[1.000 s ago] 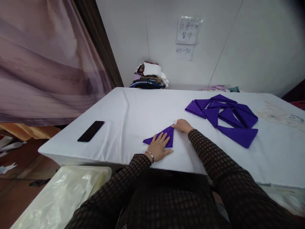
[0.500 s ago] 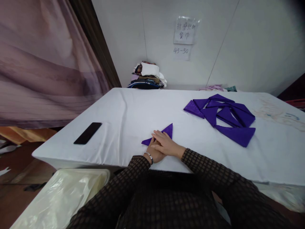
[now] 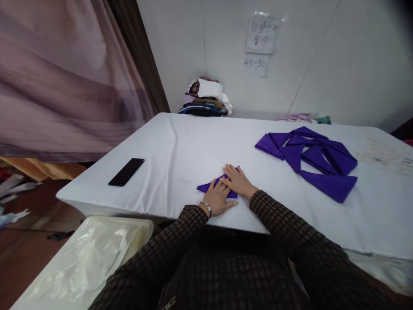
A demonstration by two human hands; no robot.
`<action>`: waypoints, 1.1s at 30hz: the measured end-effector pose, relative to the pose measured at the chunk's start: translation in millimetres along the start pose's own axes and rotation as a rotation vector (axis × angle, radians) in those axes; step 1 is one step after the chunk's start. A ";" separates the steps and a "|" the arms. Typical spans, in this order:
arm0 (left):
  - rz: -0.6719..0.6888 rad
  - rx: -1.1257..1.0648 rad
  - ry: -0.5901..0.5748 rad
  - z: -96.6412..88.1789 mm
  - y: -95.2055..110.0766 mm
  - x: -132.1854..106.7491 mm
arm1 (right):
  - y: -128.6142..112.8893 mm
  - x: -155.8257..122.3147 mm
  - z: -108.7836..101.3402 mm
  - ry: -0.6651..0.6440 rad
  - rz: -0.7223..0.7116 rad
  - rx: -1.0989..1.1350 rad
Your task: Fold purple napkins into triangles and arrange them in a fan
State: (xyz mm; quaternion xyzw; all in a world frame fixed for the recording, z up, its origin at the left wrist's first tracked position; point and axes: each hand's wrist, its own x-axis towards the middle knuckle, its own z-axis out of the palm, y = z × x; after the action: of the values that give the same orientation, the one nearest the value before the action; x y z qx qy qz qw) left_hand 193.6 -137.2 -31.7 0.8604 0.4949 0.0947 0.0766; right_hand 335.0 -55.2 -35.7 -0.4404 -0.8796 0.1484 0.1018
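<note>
A purple cloth napkin (image 3: pixel 205 187), folded into a triangle, lies on the white tablecloth (image 3: pixel 187 150) near the front edge. My left hand (image 3: pixel 218 201) lies flat on its lower part, fingers stretched out. My right hand (image 3: pixel 238 181) rests flat on the upper part of the same napkin, fingers extended toward its tip, overlapping the left fingers. Both hands hide most of the napkin. A group of several folded purple triangle napkins (image 3: pixel 309 157) lies to the right on the table.
A black phone (image 3: pixel 126 172) lies on the table's left side. A stack of folded cloths (image 3: pixel 206 98) sits at the far edge by the wall. A plastic-lined bin (image 3: pixel 87 262) stands at lower left. A curtain (image 3: pixel 64 77) hangs on the left.
My right hand went from the napkin's tip down across my left hand, then slid back up and now lies flat on the upper part. The left hand stayed pressed on the napkin.
</note>
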 end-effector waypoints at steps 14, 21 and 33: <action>-0.427 0.110 0.089 -7.1 -31.8 -66.8 | 0.0 -3.7 -1.8 -0.028 -0.039 -0.078; -0.596 0.050 0.193 -14.9 -52.5 -83.2 | -0.3 -3.4 -1.9 -0.034 -0.038 -0.091; -0.372 -0.376 0.445 -8.2 -67.7 -56.5 | 20.4 2.3 -8.2 -0.080 -0.134 -0.104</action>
State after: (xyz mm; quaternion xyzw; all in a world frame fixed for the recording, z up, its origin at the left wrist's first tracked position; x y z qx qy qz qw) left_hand 107.2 -152.1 -43.9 0.6844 0.6217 0.3542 0.1400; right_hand 351.4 -40.3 -35.1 -0.3791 -0.9169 0.1128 0.0532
